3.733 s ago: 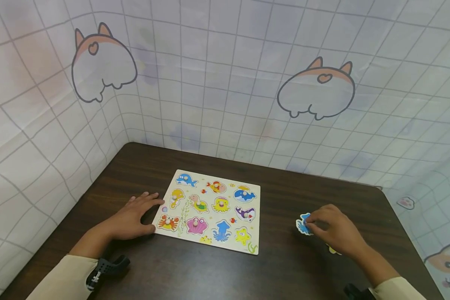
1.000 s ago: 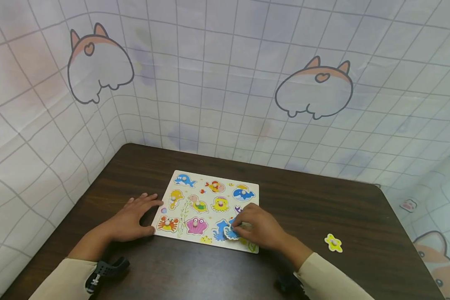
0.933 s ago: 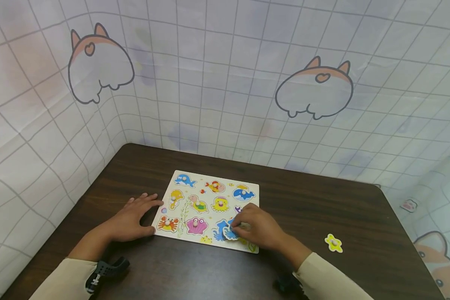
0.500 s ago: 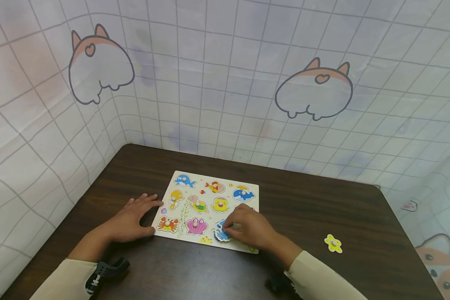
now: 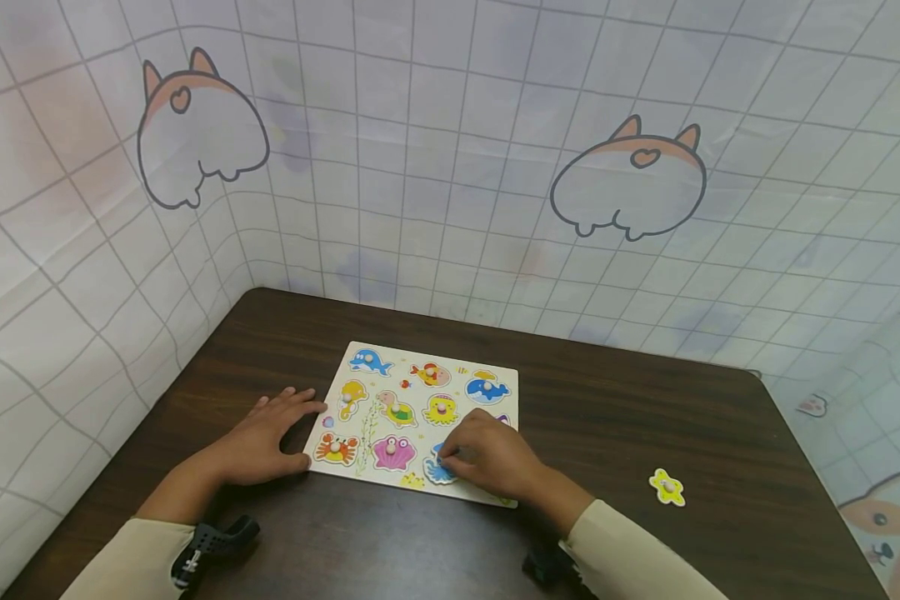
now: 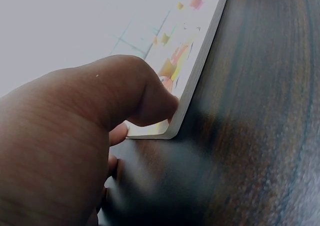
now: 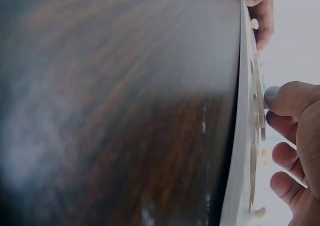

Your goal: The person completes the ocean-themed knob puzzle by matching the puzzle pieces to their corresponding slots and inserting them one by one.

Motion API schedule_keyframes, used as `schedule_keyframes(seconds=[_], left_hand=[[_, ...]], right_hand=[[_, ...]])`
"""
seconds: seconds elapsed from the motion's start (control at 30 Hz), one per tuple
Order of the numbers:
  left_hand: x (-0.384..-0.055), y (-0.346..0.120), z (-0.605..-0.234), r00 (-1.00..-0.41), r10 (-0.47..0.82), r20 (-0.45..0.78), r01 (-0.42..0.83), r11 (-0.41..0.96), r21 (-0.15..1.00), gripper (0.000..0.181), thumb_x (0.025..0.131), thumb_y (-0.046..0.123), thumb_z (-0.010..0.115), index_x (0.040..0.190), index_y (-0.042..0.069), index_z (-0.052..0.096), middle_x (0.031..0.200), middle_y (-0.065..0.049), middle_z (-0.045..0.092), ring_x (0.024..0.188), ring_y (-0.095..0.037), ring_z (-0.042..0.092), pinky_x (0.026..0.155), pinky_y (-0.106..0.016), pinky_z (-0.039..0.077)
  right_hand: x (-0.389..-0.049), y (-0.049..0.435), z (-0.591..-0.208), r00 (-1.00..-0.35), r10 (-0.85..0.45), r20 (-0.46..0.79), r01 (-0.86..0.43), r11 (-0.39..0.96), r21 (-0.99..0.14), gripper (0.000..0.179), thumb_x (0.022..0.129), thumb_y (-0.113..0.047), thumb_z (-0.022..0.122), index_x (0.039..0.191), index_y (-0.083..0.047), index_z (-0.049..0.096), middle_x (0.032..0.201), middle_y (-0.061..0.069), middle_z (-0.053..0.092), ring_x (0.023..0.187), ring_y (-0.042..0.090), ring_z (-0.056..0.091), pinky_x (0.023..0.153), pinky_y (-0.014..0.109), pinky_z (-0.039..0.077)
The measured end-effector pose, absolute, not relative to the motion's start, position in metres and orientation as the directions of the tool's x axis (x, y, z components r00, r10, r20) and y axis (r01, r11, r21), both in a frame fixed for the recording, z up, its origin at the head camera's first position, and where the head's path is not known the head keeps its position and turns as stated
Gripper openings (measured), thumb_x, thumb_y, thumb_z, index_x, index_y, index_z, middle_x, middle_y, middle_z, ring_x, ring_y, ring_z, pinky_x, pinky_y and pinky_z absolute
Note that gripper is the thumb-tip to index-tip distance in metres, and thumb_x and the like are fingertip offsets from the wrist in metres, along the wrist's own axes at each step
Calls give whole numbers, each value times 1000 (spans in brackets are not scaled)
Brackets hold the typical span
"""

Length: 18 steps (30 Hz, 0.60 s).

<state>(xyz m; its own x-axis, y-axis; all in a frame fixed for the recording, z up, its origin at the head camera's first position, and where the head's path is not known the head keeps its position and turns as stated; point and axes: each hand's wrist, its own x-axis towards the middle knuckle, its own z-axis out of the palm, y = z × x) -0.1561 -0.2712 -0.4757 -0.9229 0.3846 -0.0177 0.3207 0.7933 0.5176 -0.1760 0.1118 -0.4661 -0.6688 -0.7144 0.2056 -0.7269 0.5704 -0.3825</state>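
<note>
A wooden knob puzzle board point(image 5: 423, 437) lies flat on the table, with sea animal pieces in it. My right hand point(image 5: 491, 450) is over its near right part and pinches a blue squid piece point(image 5: 439, 472) by the knob. In the right wrist view the squid piece point(image 7: 259, 98) sits at the board's face; whether it is fully seated I cannot tell. The hand hides the board's near right corner. My left hand point(image 5: 258, 437) rests at the left edge, fingers spread; its thumb point(image 6: 157, 103) touches the board's corner in the left wrist view.
A yellow starfish piece point(image 5: 667, 487) lies on the dark wooden table point(image 5: 592, 400) to the right of the board. A cloth with a grid print point(image 5: 450, 167) hangs behind the table and along its sides.
My right hand has brought the squid piece from the table's right side onto the board, then shifted it slightly left over the printed squid. My left hand has stayed at the board's edge.
</note>
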Motion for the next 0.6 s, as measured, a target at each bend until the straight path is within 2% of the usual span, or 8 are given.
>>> schedule_keyframes(seconds=[0.6], left_hand=[[-156, -271, -474, -920, 391, -13, 329, 791, 516, 76, 81, 33, 80, 149, 16, 52, 160, -20, 37, 149, -50, 22, 116, -71, 11]], right_hand=[[-175, 109, -468, -704, -689, 174, -692, 610, -386, 6, 91, -24, 80, 97, -22, 82, 95, -17, 71, 99, 5, 58, 87, 28, 53]])
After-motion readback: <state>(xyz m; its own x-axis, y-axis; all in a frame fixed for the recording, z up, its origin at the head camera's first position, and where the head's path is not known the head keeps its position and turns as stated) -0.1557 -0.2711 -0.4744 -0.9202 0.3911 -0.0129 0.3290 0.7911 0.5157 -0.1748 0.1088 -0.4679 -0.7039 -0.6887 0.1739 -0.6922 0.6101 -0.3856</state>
